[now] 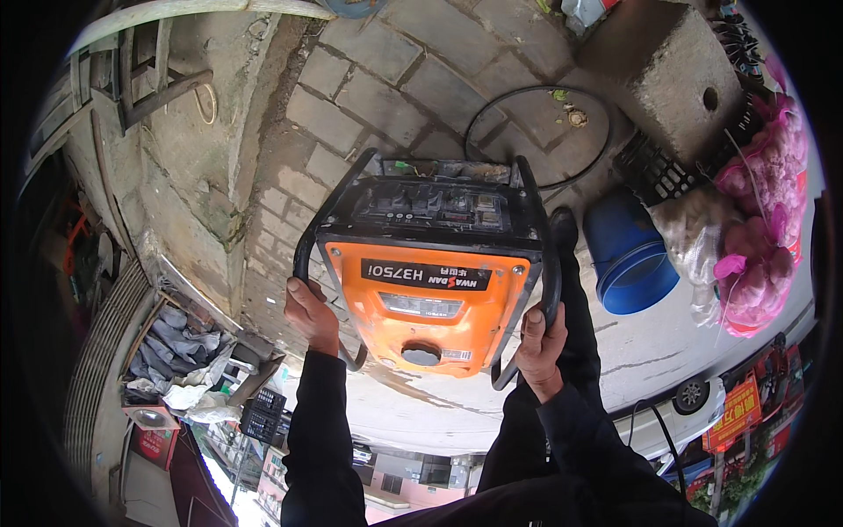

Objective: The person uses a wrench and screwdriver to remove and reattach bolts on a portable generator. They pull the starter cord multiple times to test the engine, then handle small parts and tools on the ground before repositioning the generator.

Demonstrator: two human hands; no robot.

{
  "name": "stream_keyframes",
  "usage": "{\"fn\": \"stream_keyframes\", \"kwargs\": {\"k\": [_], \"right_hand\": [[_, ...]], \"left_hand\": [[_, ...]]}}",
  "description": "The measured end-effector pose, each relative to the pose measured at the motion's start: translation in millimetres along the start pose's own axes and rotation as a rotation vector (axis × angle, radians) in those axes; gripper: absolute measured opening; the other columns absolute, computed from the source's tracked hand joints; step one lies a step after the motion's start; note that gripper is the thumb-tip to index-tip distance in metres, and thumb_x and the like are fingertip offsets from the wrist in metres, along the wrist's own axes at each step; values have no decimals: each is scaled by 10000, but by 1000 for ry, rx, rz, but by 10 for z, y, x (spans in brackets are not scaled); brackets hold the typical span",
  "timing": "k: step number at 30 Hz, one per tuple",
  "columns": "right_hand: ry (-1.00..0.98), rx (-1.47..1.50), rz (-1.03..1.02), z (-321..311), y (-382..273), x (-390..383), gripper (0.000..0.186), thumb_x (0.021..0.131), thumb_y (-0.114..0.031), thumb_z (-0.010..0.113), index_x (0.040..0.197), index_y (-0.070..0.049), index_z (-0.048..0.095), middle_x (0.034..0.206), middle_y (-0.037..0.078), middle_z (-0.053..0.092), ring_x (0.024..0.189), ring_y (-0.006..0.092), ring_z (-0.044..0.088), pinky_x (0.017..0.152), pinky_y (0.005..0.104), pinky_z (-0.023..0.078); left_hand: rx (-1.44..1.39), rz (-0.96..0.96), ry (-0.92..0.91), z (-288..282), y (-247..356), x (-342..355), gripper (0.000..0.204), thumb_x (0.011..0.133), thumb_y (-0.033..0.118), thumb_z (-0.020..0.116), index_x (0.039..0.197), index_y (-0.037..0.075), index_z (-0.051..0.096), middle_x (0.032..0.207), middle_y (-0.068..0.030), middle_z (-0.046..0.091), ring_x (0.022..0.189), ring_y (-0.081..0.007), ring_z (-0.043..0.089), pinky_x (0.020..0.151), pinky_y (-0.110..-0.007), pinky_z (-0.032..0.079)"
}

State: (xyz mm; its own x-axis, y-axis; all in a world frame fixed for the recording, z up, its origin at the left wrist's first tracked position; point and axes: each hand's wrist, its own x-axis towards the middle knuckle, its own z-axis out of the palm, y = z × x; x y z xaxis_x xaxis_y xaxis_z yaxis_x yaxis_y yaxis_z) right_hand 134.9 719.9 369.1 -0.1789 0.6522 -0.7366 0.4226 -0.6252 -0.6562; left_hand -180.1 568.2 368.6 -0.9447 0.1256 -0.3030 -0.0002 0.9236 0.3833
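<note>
An orange and black portable generator (509, 303) is between my two hands, framed by bent black tubes. Its dark panel (378, 204) with sockets and switches faces the far side, and a round black cap (421, 354) sits at the near end of the orange top. My left hand (312, 318) is closed round the left tube of the frame. On the opposite side, the right tube is gripped by my right hand (539, 353), thumb on top. Whether the generator's base touches the ground is hidden beneath its body.
Grey paving (386, 44) lies beyond the generator, with a thin black hoop (608, 132) on it. To the right stand a blue bucket (628, 237), pink net sacks (760, 255), a black crate (654, 167) and a concrete block (680, 79). A concrete ledge (198, 176) runs along the left.
</note>
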Motion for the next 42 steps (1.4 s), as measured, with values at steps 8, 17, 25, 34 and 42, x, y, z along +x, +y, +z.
{"fn": "stream_keyframes", "kwargs": {"k": [8, 17, 25, 34, 42], "right_hand": [[-22, 136, -161, 118, -82, 80, 280, 1071, -316, 568, 1116, -40, 561, 863, -17, 612, 790, 32, 505, 693, 210, 437], [130, -304, -421, 88, 80, 253, 631, 1012, -577, 515, 1064, 48, 584, 905, 267, 689, 868, 406, 682, 821, 441, 520], [-119, -511, -327, -799, 411, -175, 626, 998, -596, 508, 1089, 20, 576, 750, 123, 648, 636, 243, 655, 585, 363, 503], [-106, -720, 18, -2335, 2455, -1489, 369, 980, -417, 589, 875, -64, 611, 662, 48, 615, 521, 177, 600, 462, 331, 457], [-251, -833, -54, -2595, 3538, -2021, 385, 987, -367, 581, 840, -12, 613, 614, 102, 607, 472, 224, 604, 426, 394, 464]], "left_hand": [[5, 24, 20, -23, -38, -19, 638, 1078, 500, 376, 797, -21, 613, 633, -106, 598, 548, -246, 595, 521, -399, 460], [149, 263, 134, -200, -54, -202, 554, 1061, 493, 404, 1267, 18, 601, 1195, -233, 668, 1179, -415, 597, 970, -490, 457], [-461, 316, 531, -706, -2259, -2891, 241, 994, 144, 554, 1173, 2, 633, 1118, -191, 667, 1055, -371, 627, 943, -452, 478], [488, -575, -989, 671, -6759, -8493, 267, 894, 284, 666, 1023, 76, 773, 1060, -144, 764, 1067, -323, 720, 896, -426, 576], [-522, -1013, -970, 564, -6354, -10608, 212, 979, 140, 491, 1088, 39, 643, 839, -157, 680, 731, -348, 684, 544, -457, 509]]}}
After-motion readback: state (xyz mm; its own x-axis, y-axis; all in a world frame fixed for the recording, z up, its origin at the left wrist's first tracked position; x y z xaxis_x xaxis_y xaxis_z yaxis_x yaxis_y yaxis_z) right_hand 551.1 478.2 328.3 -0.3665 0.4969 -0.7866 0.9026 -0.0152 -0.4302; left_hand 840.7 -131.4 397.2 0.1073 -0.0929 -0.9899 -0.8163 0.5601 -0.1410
